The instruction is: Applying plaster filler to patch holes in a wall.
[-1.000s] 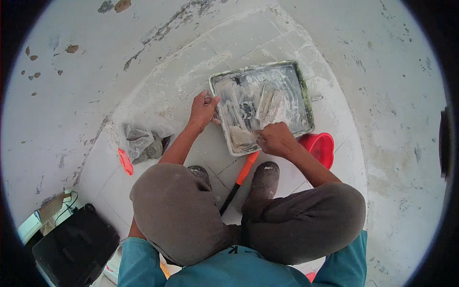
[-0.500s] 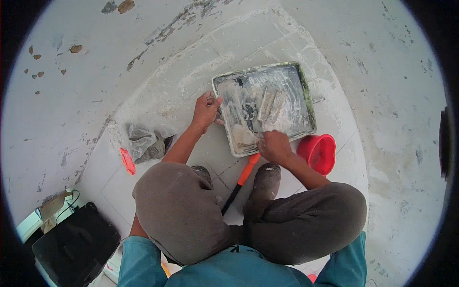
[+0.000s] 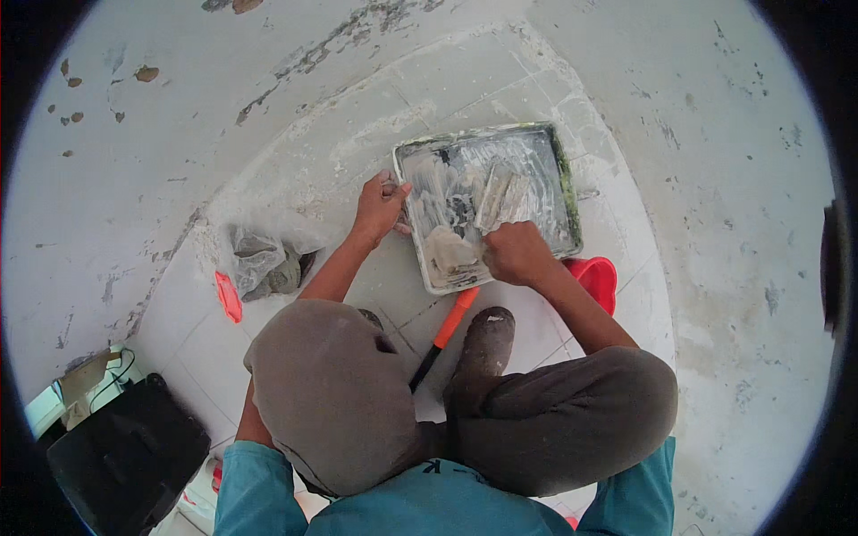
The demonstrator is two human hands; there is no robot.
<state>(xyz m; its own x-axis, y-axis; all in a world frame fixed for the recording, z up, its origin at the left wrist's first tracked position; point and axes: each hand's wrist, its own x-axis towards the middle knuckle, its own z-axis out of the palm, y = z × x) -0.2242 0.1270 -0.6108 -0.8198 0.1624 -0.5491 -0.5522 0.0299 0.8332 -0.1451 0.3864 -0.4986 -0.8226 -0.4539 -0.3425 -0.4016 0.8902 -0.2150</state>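
A shallow tray (image 3: 561,161), smeared with white and grey paste, lies on the tiled floor in front of my feet. My left hand (image 3: 380,205) grips its left edge, fingers curled at the rim. My right hand (image 3: 514,250) is closed at the tray's near side on what looks like a scraper, its working end partly hidden. Just above that hand, flat paste-coated pieces (image 3: 502,192) lie in the tray; whether they join the held tool is unclear. An orange-and-black handle (image 3: 454,317) runs from under the tray between my feet.
A red plastic bowl (image 3: 597,281) sits right of the tray. Left are a clear bag (image 3: 268,263) with grey material and a small red-orange item (image 3: 229,295). A black case (image 3: 121,451) stands at lower left. Scuffed white walls (image 3: 733,268) surround the floor.
Since half a second ago my right hand has shifted slightly up toward the flat pieces, after dipping a little. My left hand stays on the tray edge. The view has shifted slightly.
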